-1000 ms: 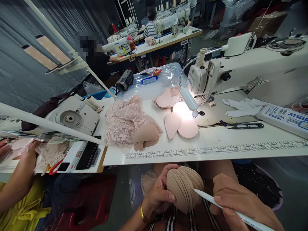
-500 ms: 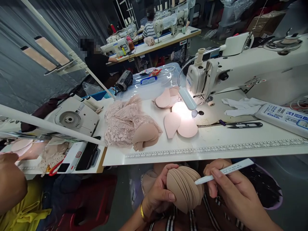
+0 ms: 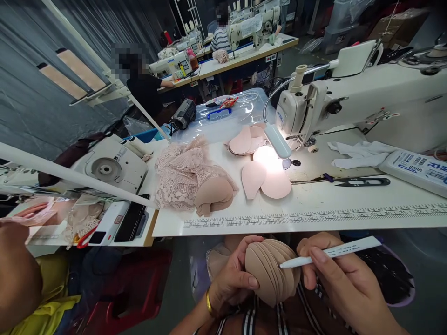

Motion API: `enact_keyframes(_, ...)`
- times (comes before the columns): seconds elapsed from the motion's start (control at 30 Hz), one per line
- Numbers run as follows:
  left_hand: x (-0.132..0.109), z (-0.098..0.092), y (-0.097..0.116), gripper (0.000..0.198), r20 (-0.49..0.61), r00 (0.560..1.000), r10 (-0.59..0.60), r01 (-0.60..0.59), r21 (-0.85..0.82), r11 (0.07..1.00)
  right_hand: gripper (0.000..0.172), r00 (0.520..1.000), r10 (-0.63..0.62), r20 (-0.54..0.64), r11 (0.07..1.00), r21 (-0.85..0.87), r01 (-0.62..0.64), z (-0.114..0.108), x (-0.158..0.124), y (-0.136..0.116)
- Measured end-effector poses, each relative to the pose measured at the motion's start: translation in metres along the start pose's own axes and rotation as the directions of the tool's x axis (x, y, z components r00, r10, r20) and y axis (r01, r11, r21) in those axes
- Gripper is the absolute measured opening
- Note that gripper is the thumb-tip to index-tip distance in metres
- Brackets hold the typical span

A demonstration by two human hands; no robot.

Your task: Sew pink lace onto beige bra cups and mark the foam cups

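My left hand [image 3: 233, 279] is closed round a stack of tan foam bra cups [image 3: 273, 272], held on edge over my lap below the table's front edge. My right hand [image 3: 340, 281] pinches a white marking pen [image 3: 330, 252], whose tip touches the top right of the stack. On the white table [image 3: 314, 211] lie two flat pink cup pieces [image 3: 266, 180] under the lamp, a pile of pink pieces [image 3: 244, 142] behind them, and a heap of pink lace with tan cups [image 3: 195, 179] to the left.
A white sewing machine [image 3: 352, 104] with a lit lamp [image 3: 277, 142] fills the table's right. Thread snips [image 3: 359, 181], white cloth [image 3: 359, 153] and a boxed item [image 3: 415, 170] lie near it. A co-worker's arm in yellow [image 3: 21, 288] is at the left; other people sew behind.
My right hand has turned the pen from pointing down-right to lying nearly level, its tip still at the stack. The co-worker's hand at the left has drawn back.
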State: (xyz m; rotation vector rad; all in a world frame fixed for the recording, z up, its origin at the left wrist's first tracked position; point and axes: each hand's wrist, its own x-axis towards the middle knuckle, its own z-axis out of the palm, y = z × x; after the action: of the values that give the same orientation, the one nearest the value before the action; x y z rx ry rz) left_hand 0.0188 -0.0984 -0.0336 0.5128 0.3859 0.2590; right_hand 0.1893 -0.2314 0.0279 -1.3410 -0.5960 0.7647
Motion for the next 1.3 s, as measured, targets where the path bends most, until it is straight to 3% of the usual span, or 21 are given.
enact_keyframes(0.23, 0.001, -0.002, 0.001, 0.074, 0.023, 1.000, 0.013, -0.013, -0.003, 1.000, 0.042, 1.000, -0.022, -0.012, 0.999, -0.041, 0.022, 0.001, 0.002, 0.001)
enact_keyframes(0.4, 0.001, -0.002, 0.000, 0.073, 0.042, 0.999, 0.020, -0.019, -0.003, 1.000, 0.037, 1.000, 0.017, 0.002, 0.998, 0.052, -0.017, 0.002, -0.001, 0.004)
enact_keyframes(0.67, 0.000, -0.004, 0.000, 0.074, 0.039, 0.999, 0.011, -0.012, 0.020, 1.000, 0.033, 0.995, -0.079, 0.061, 0.997, -0.003, 0.080, -0.006, 0.002, 0.013)
enact_keyframes(0.93, 0.000, 0.001, 0.002, 0.073, 0.019, 1.000, 0.009, -0.010, 0.029, 1.000, 0.029, 0.999, -0.031, -0.042, 0.999, 0.036, 0.032, 0.000, 0.000, 0.003)
enact_keyframes(1.3, 0.001, -0.001, 0.000, 0.074, 0.025, 1.000, 0.006, -0.007, 0.034, 0.999, 0.032, 0.999, -0.036, 0.001, 0.999, -0.004, 0.036, 0.000, 0.002, 0.004)
